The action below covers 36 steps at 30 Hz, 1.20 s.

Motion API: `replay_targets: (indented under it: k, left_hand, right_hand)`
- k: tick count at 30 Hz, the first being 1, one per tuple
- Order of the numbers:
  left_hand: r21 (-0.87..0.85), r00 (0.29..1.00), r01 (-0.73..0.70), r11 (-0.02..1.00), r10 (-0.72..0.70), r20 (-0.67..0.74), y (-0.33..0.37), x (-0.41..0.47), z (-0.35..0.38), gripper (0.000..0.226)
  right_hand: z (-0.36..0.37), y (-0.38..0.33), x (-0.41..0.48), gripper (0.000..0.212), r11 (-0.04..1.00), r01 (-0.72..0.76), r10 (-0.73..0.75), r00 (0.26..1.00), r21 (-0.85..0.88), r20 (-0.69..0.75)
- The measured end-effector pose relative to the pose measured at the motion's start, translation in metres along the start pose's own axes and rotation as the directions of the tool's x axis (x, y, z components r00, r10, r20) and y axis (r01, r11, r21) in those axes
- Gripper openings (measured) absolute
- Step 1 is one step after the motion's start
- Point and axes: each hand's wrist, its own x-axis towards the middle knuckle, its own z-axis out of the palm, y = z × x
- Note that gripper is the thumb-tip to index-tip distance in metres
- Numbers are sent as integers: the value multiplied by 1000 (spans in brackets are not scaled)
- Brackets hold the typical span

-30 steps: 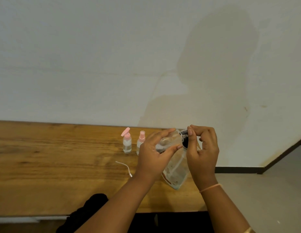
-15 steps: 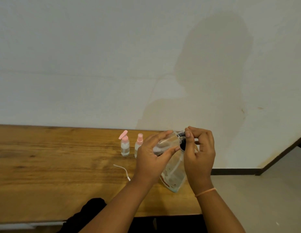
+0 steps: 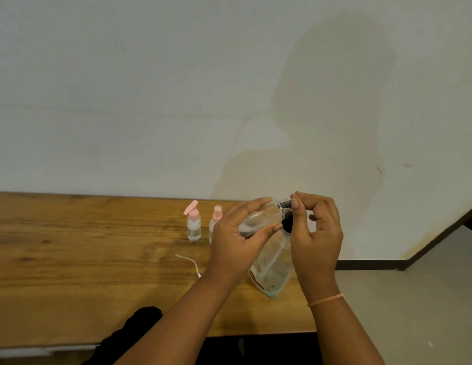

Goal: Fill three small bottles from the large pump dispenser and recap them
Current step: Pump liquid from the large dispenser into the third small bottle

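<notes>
Two pink-capped bottles (image 3: 194, 227) on table (image 3: 71, 259) look done; left hand (image 3: 237, 241) grips third bottle (image 3: 261, 217), right hand (image 3: 316, 233) pinches its cap (image 3: 285, 204), probably recapping.

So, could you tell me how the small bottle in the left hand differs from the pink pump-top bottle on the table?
The held bottle lies tilted in the air, gripped by the left hand; the pump-top bottle stands upright on the table, untouched. The held bottle has a dark end, pinched by the right hand; the pump-top bottle has a pink top. Both are small and clear.
</notes>
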Motion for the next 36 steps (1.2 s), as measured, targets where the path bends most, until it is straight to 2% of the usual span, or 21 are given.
replay_targets:
  k: [5,7,10,16,20,22,25,29,36]
  left_hand:
    - [19,999,45,999,-46,3,-8,-4,3,44]
    - [31,999,37,999,-37,6,-7,-5,2,45]
    - [24,1000,12,1000,-13,6,-1,-2,2,43]
    - [-3,1000,-7,1000,7,13,4,-1,0,42]
    - [4,999,41,999,-41,21,-4,-4,2,43]
    - [16,999,43,999,-44,24,-6,-5,2,43]
    - [18,999,35,999,-35,14,-4,-2,1,43]
    - [48,999,-31,998,30,35,6,0,0,42]
    - [56,1000,18,998,-19,23,-3,-1,1,43]
  right_hand:
    - [-2,12,-3,12,998,35,-33,999,-54,37]
    - [-3,11,-3,10,1000,16,-15,999,-24,37]
    - [-3,3,1,19,1000,-16,16,1000,20,25]
    - [-3,0,3,21,1000,15,-15,1000,-26,25]
    - [-4,12,0,8,999,37,-36,998,-23,55]
    - [-6,15,0,9,997,59,-55,995,-48,82]
    - [-7,8,3,14,1000,16,-14,997,-12,80]
    - [-10,0,7,18,1000,21,-21,999,-6,50]
    - [-4,9,2,14,1000,30,-30,998,-9,50]
